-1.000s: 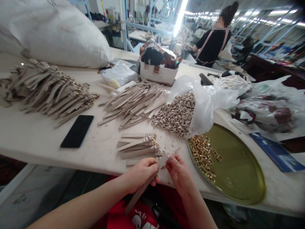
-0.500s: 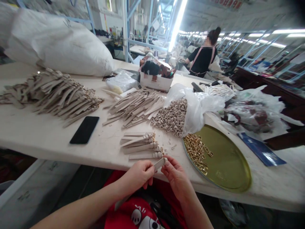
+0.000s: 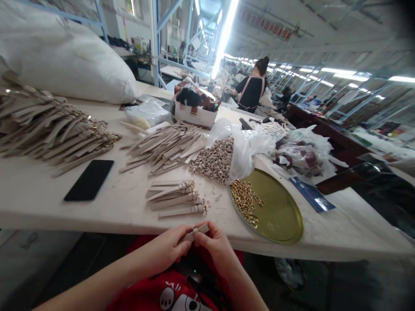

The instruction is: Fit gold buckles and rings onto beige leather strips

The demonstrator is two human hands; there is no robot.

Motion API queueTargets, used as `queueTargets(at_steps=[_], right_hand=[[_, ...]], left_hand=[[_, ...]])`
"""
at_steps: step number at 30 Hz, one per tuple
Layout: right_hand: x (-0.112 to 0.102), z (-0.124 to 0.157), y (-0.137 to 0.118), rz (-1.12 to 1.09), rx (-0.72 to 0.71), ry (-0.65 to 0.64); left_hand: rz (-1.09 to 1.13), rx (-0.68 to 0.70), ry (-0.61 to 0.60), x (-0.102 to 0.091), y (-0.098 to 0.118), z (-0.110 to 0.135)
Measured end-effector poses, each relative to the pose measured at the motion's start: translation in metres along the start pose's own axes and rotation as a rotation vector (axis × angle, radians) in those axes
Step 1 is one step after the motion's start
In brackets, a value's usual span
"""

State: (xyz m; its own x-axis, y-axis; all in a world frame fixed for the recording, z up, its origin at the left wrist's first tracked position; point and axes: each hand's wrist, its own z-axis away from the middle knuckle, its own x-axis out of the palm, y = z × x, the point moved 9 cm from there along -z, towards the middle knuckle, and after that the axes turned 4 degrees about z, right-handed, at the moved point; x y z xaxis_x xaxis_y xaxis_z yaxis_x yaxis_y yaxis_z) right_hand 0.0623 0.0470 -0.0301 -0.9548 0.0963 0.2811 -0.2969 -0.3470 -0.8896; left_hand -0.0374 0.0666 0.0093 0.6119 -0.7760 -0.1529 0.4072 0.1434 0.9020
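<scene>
Both hands meet just off the front edge of the table, pinching one beige strap [image 3: 203, 228]. My left hand [image 3: 175, 245] is closed on the strap's left part. The fingers of my right hand [image 3: 212, 242] press around a small beige loop [image 3: 196, 231] that encircles the strap, whose tip sticks out above them. On the table just beyond lie several straps [image 3: 180, 210] with loops and gold buckles [image 3: 204, 206] at their right ends. Farther back are a heap of plain straps [image 3: 167, 147] and a pile of small loops [image 3: 215, 160] spilling from a plastic bag [image 3: 243, 151].
Gold buckles [image 3: 244, 201] lie on a round gold-coloured tray [image 3: 279, 216] at the right. A black phone [image 3: 89, 180] and a large heap of buckled straps [image 3: 55, 129] are at the left. Behind stand a white box [image 3: 194, 115] and a white sack [image 3: 65, 60]. One person [image 3: 252, 88] stands farther off.
The view has swung to the right, so things appear shifted left. A loop now shows around the strap between my hands, and the strap's tip reaches past my right fingers.
</scene>
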Motion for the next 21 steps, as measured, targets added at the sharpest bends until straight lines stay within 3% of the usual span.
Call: queueTargets(at_steps=[4, 10, 11, 13, 16, 17, 19, 21], right_hand=[[-0.002, -0.005, -0.005, -0.039, -0.056, 0.021], [0.015, -0.013, -0.002, 0.024, -0.043, -0.108], [0.005, -0.016, -0.008, 0.106, -0.071, -0.083], [-0.035, -0.025, -0.033, 0.374, -0.167, 0.083], [-0.109, -0.037, -0.089, 1.017, -0.314, 0.471], [-0.127, -0.043, -0.101, 1.233, -0.302, 0.543], [-0.156, -0.060, -0.109, 1.485, -0.212, 0.566], [-0.172, -0.073, -0.108, 1.545, -0.161, 0.534]], left_hand=[[0.278, -0.110, -0.194, 0.019, -0.012, 0.003], [0.396, -0.080, 0.013, 0.004, -0.016, -0.027], [0.398, -0.069, 0.030, 0.002, -0.014, -0.033], [0.385, -0.043, 0.054, -0.004, -0.011, -0.043], [0.355, -0.022, 0.045, -0.005, -0.008, -0.054], [0.342, -0.018, 0.036, -0.004, -0.008, -0.057], [0.323, -0.014, 0.025, 0.000, -0.007, -0.062], [0.302, -0.007, 0.027, 0.003, -0.007, -0.066]])
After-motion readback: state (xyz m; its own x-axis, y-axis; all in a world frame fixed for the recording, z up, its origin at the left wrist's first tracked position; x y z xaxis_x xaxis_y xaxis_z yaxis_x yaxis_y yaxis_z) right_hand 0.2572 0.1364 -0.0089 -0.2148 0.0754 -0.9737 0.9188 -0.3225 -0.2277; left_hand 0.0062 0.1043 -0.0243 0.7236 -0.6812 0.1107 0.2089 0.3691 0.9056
